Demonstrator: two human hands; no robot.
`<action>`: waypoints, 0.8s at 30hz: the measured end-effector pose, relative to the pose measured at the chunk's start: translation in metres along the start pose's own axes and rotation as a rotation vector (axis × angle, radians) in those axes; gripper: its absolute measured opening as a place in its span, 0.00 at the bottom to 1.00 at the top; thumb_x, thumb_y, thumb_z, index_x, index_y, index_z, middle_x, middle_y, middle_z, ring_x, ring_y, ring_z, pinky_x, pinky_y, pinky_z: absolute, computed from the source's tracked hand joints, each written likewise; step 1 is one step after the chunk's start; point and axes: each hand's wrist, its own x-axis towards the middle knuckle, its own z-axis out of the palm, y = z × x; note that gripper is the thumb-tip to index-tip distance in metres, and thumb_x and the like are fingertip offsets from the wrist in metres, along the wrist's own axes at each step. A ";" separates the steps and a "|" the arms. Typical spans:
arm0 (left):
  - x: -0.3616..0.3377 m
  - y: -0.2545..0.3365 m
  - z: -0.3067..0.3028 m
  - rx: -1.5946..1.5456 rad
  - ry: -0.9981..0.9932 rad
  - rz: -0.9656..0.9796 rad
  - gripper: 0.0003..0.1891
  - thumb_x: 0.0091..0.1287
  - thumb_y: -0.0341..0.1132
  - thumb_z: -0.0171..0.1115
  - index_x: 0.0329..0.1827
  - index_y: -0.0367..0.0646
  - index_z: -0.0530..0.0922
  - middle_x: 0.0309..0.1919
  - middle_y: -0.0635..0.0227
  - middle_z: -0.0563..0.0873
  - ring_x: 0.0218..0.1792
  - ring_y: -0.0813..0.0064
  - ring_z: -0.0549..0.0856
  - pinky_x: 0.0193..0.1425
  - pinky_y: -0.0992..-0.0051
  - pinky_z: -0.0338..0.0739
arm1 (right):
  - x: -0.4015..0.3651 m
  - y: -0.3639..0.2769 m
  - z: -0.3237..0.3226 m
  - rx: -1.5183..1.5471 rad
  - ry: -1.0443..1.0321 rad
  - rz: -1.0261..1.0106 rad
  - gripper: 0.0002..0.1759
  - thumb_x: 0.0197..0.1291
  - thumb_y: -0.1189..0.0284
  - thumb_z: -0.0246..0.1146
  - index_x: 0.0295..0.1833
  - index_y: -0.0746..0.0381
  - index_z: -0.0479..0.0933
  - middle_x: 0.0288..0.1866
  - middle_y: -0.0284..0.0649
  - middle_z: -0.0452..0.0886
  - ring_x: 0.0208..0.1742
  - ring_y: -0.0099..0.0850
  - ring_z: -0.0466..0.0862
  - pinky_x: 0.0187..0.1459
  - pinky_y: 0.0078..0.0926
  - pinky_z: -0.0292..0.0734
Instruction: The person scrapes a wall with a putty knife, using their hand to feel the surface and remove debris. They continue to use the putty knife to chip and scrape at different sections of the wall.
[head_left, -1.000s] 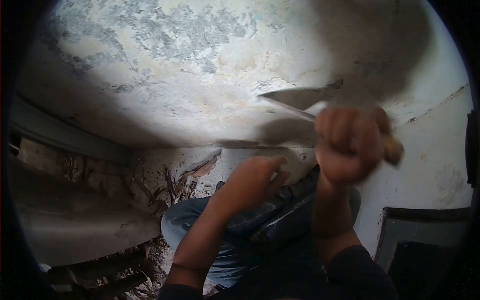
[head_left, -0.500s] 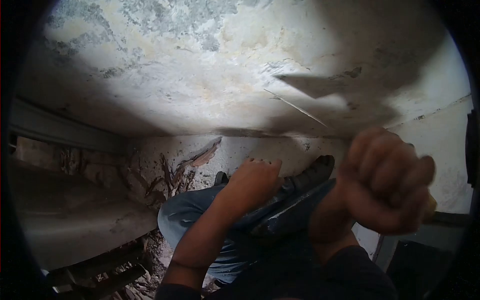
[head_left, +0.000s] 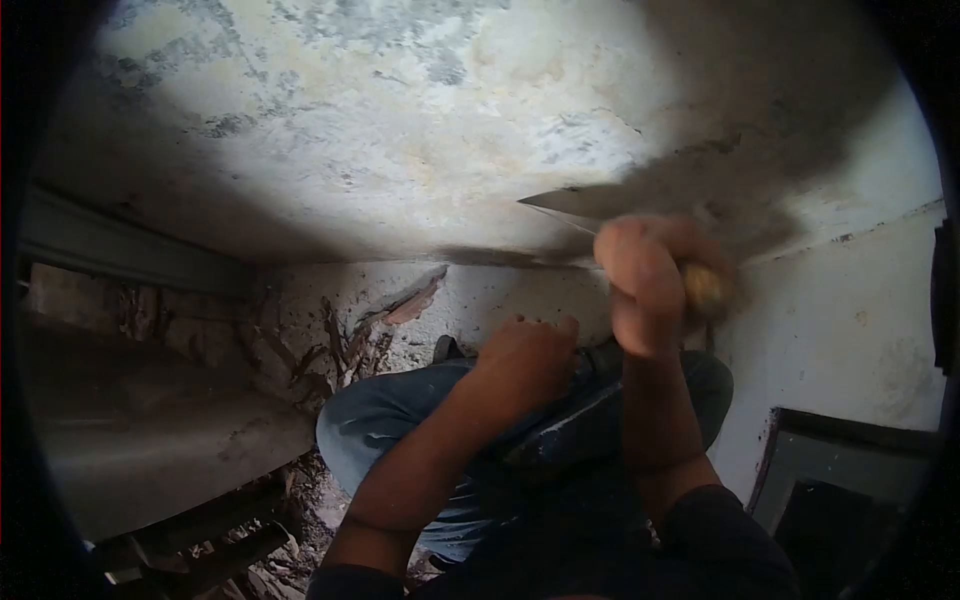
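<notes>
Scraper [head_left: 585, 203]: flat, pointed metal blade against rough, mottled plaster wall [head_left: 400, 150] at one o'clock, yellowish handle clamped in right hand [head_left: 648, 285]; left hand [head_left: 527, 360], fingers curled together, rests on denim knee [head_left: 400, 425].

Rough matt plaster wall [head_left: 400, 140], metal scraper blade [head_left: 575, 203]

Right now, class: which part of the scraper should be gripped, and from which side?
Grip the scraper by its wooden handle, coming from the butt end at the picture's right, as the right hand does in a fist. The thin flat blade points left along the wall, so fingers are probably best kept off it.
</notes>
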 end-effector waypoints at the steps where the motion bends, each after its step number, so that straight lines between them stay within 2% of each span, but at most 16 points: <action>1: 0.001 -0.002 0.000 -0.006 -0.071 0.006 0.15 0.71 0.39 0.61 0.53 0.37 0.79 0.39 0.46 0.89 0.47 0.47 0.89 0.60 0.53 0.79 | 0.001 -0.005 0.001 0.116 -0.007 0.080 0.02 0.56 0.78 0.65 0.35 0.64 0.82 0.33 0.37 0.86 0.31 0.27 0.84 0.38 0.24 0.80; 3: 0.002 0.002 0.000 -0.007 -0.061 -0.048 0.13 0.71 0.39 0.61 0.49 0.38 0.81 0.39 0.47 0.89 0.46 0.48 0.89 0.60 0.53 0.79 | 0.003 -0.015 0.004 0.351 0.006 0.242 0.02 0.55 0.79 0.65 0.32 0.63 0.82 0.33 0.38 0.87 0.31 0.27 0.85 0.38 0.23 0.80; 4: 0.002 0.004 0.000 -0.011 -0.053 -0.082 0.12 0.71 0.39 0.60 0.45 0.39 0.84 0.39 0.48 0.90 0.46 0.49 0.89 0.60 0.53 0.79 | 0.005 -0.018 0.007 0.261 0.064 0.214 0.02 0.55 0.79 0.65 0.31 0.63 0.81 0.32 0.37 0.86 0.29 0.28 0.84 0.35 0.23 0.80; 6: -0.001 0.005 -0.003 -0.016 -0.072 -0.067 0.13 0.71 0.40 0.60 0.45 0.39 0.83 0.40 0.48 0.90 0.46 0.49 0.89 0.60 0.53 0.78 | 0.000 -0.010 0.007 0.156 0.126 0.178 0.03 0.56 0.79 0.65 0.30 0.62 0.80 0.31 0.36 0.86 0.28 0.28 0.84 0.33 0.23 0.79; 8: 0.001 0.004 -0.002 -0.008 -0.082 -0.049 0.13 0.71 0.40 0.60 0.45 0.39 0.83 0.40 0.49 0.90 0.46 0.48 0.89 0.60 0.53 0.78 | -0.011 0.012 0.011 0.223 0.030 0.309 0.05 0.55 0.78 0.65 0.28 0.62 0.77 0.28 0.36 0.83 0.24 0.27 0.81 0.31 0.24 0.79; 9: 0.003 -0.002 0.006 -0.010 -0.075 -0.017 0.13 0.69 0.38 0.60 0.48 0.38 0.81 0.40 0.48 0.90 0.46 0.49 0.90 0.60 0.52 0.77 | -0.009 0.013 0.012 0.247 -0.002 0.348 0.06 0.55 0.77 0.66 0.27 0.62 0.77 0.26 0.35 0.82 0.22 0.27 0.80 0.30 0.25 0.78; 11: 0.003 -0.004 0.011 -0.022 -0.063 0.002 0.14 0.67 0.35 0.61 0.51 0.37 0.79 0.41 0.48 0.90 0.46 0.49 0.90 0.60 0.51 0.76 | 0.005 -0.014 0.007 0.463 0.061 0.230 0.10 0.57 0.74 0.66 0.26 0.62 0.73 0.21 0.34 0.76 0.19 0.24 0.75 0.25 0.26 0.74; 12: 0.004 -0.003 0.010 -0.015 -0.081 -0.038 0.15 0.69 0.38 0.60 0.53 0.38 0.78 0.40 0.47 0.90 0.47 0.48 0.90 0.61 0.51 0.77 | 0.009 -0.017 0.007 0.469 0.058 0.226 0.10 0.57 0.74 0.66 0.26 0.62 0.73 0.21 0.34 0.76 0.19 0.24 0.75 0.25 0.26 0.74; 13: 0.005 -0.001 0.010 -0.008 -0.102 -0.072 0.17 0.71 0.42 0.60 0.55 0.38 0.77 0.40 0.46 0.89 0.47 0.46 0.89 0.61 0.51 0.77 | 0.012 -0.020 0.005 0.540 0.044 0.184 0.12 0.62 0.73 0.61 0.27 0.60 0.68 0.17 0.32 0.69 0.17 0.22 0.66 0.22 0.25 0.63; 15: 0.006 0.003 0.011 -0.006 -0.107 -0.068 0.17 0.71 0.42 0.60 0.54 0.39 0.77 0.40 0.46 0.89 0.47 0.46 0.89 0.61 0.51 0.77 | 0.013 -0.022 -0.002 0.603 0.031 0.132 0.14 0.67 0.72 0.56 0.28 0.58 0.63 0.14 0.30 0.61 0.15 0.20 0.58 0.19 0.25 0.51; 21: 0.005 0.008 0.010 -0.063 -0.100 -0.076 0.16 0.71 0.41 0.59 0.53 0.39 0.78 0.42 0.46 0.89 0.48 0.45 0.89 0.60 0.51 0.77 | -0.005 -0.025 -0.004 0.657 0.027 0.275 0.16 0.68 0.72 0.57 0.26 0.56 0.62 0.14 0.28 0.61 0.14 0.18 0.55 0.18 0.25 0.50; 24: 0.004 0.008 0.008 -0.090 -0.086 -0.080 0.15 0.71 0.40 0.59 0.53 0.39 0.79 0.43 0.46 0.90 0.48 0.46 0.89 0.59 0.51 0.78 | -0.009 -0.028 0.001 0.570 0.067 0.317 0.17 0.69 0.72 0.55 0.25 0.55 0.61 0.14 0.27 0.60 0.14 0.18 0.54 0.18 0.25 0.49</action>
